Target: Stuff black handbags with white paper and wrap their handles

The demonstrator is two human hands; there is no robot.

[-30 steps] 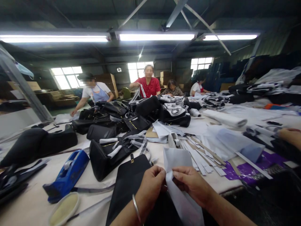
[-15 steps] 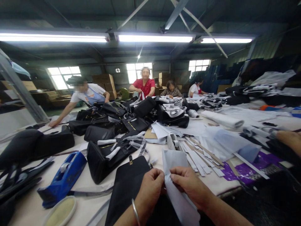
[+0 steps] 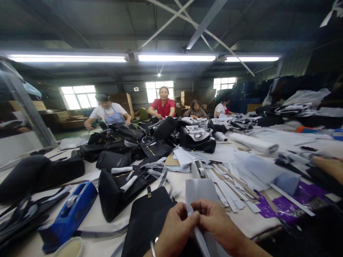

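A sheet of white wrapping paper (image 3: pixel 201 191) stands up between my hands and hangs down below them toward my lap. My left hand (image 3: pixel 179 225) pinches its folded edge, with a silver bangle on the wrist. Close against it, my right hand (image 3: pixel 214 220) grips the same paper, thumb and fingers pressed together. Just left of my hands lies a black bag (image 3: pixel 150 214) with a small gold clasp on a tab at its top. Behind it, another black handbag (image 3: pixel 120 189) rests on its side with white-wrapped handles.
A blue tape dispenser (image 3: pixel 68 214) and a round pale dish (image 3: pixel 69 248) stand at the left. Black bags (image 3: pixel 160 142) are heaped mid-table. Paper strips (image 3: pixel 230 187) and purple plastic (image 3: pixel 292 201) lie right. Co-workers stand across; another person's hand (image 3: pixel 328 166) shows far right.
My hands have come together on the paper and its fold has narrowed below them. The view tilted up slightly. The co-worker at left drew back an outstretched arm.
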